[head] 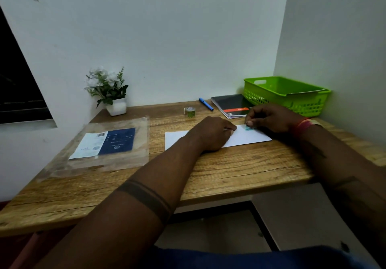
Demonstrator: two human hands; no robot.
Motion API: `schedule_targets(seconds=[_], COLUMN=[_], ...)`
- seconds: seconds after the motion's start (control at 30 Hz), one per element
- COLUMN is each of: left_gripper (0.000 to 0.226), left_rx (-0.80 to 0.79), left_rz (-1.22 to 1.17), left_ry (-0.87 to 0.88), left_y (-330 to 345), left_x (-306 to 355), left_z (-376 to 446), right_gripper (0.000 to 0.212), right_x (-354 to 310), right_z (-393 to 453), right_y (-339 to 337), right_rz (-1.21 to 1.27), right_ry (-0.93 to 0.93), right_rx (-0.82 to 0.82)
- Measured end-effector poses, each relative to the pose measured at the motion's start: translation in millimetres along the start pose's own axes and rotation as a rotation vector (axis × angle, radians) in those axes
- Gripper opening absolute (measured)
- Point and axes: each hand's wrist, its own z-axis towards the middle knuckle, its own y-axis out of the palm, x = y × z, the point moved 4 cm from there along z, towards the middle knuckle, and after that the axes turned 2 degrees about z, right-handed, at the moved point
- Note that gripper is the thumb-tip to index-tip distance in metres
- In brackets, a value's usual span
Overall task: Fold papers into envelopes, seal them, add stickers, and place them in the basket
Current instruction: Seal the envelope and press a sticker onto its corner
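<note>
A white envelope (250,137) lies flat on the wooden table (229,168), right of centre. My left hand (211,132) rests on its middle with the fingers curled down, holding it in place. My right hand (269,118) pinches a small teal sticker (248,127) between thumb and forefinger, right at the envelope's upper edge. The green basket (286,95) stands in the back right corner behind my right hand. A small roll of stickers (189,112) sits on the table behind my left hand.
A blue pen (205,104) and a dark notebook (231,105) lie near the basket. A clear plastic sleeve with a blue-and-white label (104,143) lies on the left. A potted white flower (108,91) stands at the back left. Walls close in behind and to the right.
</note>
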Motion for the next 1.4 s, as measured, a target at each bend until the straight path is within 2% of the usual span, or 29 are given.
schedule_targets(seconds=[0.37,0.53,0.67,0.83,1.03,1.4], left_gripper=[0.035,0.034,0.034,0.034,0.034,0.034], left_rx=[-0.001,-0.009,-0.004,-0.001,-0.009,0.000], left_rz=[0.006,-0.024,-0.028,-0.017,-0.030,-0.033], left_ry=[-0.007,-0.007,-0.001,0.006,-0.013,-0.007], left_y=[1.8,3.0,3.0,3.0,5.8,5.6], left_x=[-1.0,-1.7,-2.1,-1.8,-4.2,-5.4], left_z=[0.5,0.8,0.7,1.4,4.0,3.8], right_gripper=[0.003,0.033,0.028,0.035,0.035,0.028], right_x=[1.0,8.7,7.0,-4.7,6.4,0.9], right_z=[5.4,8.6,14.5,15.4,5.2,-4.0], right_y=[3.3,0.3,4.5,9.7,3.3,0.9], right_rz=[-0.178,-0.199,-0.261,-0.349,-0.256,-0.197], right_ry=[0.036,0.188,0.244,0.291,0.254,0.238], right_rx=[-0.017,0.104,0.119,0.112,0.167,0.069])
